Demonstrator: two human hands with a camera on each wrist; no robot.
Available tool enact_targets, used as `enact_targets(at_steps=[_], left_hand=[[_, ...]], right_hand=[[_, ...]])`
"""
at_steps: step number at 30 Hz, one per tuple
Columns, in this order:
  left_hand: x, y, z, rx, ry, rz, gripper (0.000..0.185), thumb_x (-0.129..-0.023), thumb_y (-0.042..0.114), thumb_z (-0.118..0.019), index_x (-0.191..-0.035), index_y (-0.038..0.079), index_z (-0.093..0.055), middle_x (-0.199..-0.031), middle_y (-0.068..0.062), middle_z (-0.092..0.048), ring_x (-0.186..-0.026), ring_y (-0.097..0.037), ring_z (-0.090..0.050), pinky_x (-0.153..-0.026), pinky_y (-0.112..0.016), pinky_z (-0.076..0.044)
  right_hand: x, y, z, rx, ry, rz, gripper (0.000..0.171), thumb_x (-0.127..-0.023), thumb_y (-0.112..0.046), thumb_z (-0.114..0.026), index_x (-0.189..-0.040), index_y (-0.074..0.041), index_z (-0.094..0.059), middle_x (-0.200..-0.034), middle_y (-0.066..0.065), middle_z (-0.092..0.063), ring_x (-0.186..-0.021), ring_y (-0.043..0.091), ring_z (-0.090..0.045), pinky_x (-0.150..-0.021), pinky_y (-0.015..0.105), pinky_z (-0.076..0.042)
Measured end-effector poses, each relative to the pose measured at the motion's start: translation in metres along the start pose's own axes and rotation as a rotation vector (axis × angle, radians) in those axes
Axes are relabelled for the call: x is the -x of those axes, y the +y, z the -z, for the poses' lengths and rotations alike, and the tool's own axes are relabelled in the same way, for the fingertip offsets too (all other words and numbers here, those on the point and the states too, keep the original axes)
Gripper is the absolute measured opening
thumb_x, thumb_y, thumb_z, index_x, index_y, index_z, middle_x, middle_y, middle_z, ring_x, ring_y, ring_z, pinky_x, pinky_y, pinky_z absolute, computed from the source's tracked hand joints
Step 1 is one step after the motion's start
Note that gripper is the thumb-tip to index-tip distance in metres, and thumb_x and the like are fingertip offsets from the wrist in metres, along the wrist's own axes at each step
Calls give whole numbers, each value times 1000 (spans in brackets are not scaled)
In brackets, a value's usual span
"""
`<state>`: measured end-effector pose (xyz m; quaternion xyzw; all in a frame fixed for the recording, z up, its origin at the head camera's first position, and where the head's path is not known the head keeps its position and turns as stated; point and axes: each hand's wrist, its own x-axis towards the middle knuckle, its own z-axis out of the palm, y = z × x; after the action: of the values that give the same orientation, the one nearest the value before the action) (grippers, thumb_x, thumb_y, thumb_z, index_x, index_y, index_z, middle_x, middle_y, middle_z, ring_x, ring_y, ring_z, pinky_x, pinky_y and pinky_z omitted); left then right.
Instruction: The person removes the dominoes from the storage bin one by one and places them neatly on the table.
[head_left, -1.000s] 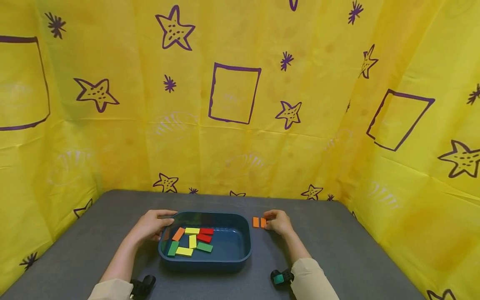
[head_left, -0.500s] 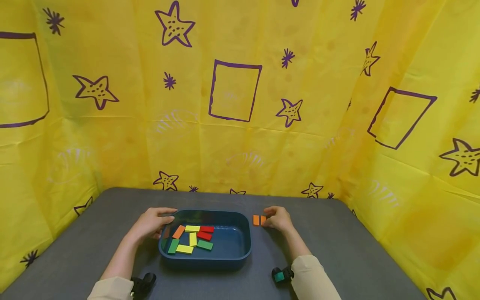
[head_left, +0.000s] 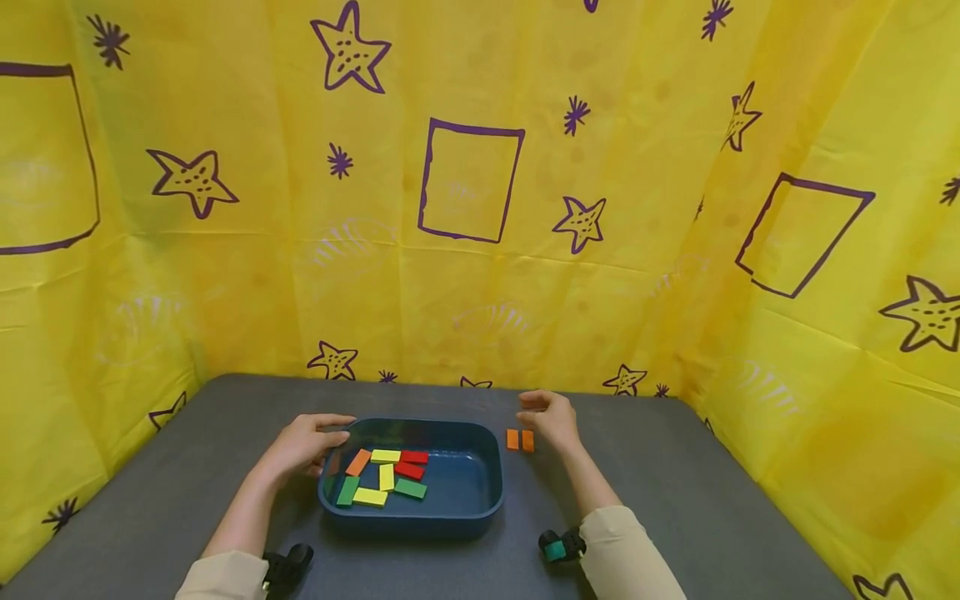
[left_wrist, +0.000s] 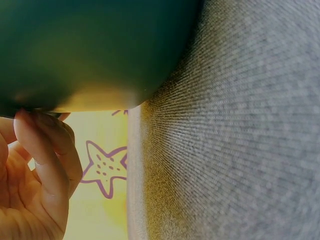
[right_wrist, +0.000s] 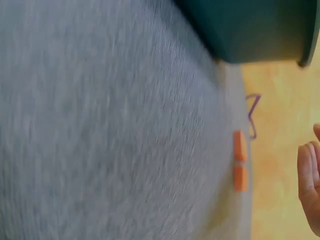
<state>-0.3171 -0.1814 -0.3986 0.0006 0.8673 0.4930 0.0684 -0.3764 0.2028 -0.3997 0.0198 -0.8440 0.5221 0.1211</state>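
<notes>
At its left end, a dark blue plastic bin is held by my left hand, thumb at the rim and fingers along the outer wall. Left fingertips meet the bin wall in the left wrist view. Inside the bin lie several flat blocks: a yellow block, a green block, a red block and an orange block among them. My right hand is raised with nothing in its fingers. Below it, two orange blocks stand side by side on the table, a narrow gap between them.
The grey cloth-covered table meets a yellow curtain with purple drawings at the back and sides. Each wrist carries a black camera mount. The bin's right half shows bare floor.
My right hand has let go of the right orange block and lifted up and back, leaving it beside the other. The left hand and the bin have stayed in place.
</notes>
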Motion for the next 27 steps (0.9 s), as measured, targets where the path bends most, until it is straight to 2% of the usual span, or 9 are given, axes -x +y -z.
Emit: enact_targets(at_steps=[4,9,17,22,27], left_hand=[[0,1,0,4,0,8,47,-98,19,-56,-142,3,-52,-58,1,-38,-50,-14,-39,-51,-24,-45],[0,0,1,8,1,11,47,-98,19,-56,-142,3,-52,-58,1,-39,-50,-14,-40,-51,-24,-44],[0,-2,-1,-1,9,17,46,-98,20,-57,-141,4,-53,-59,1,-39,-50,-14,-40,-52,-25,-45],[0,-2,-1,-1,11,14,46,-98,20,-57,-141,4,-53,-59,1,-38,-50,-14,-40,-51,-25,-45],[-1,0,-1,-7,10,14,47,-98,21,-57,-142,4,-52,-58,1,-38,-50,-14,-39,-51,-24,-45]], right_hand=[[4,-15,-11,-50,-53,44,31,-79,2,-77,-109,3,-72,-108,23,-72,-89,28,-75,-72,35,-62],[13,-33,-25,-41,-130,94,30,-79,-1,-78,-108,1,-72,-106,22,-73,-90,28,-74,-73,33,-61],[30,-51,-46,-13,-334,183,31,-81,-6,-78,-111,1,-71,-108,24,-72,-93,29,-73,-77,32,-61],[36,-53,-57,1,-478,219,33,-82,-10,-78,-113,0,-71,-108,21,-73,-91,23,-73,-77,28,-59],[43,-55,-69,27,-547,201,32,-81,-11,-79,-112,-2,-72,-106,20,-73,-85,12,-70,-75,25,-58]])
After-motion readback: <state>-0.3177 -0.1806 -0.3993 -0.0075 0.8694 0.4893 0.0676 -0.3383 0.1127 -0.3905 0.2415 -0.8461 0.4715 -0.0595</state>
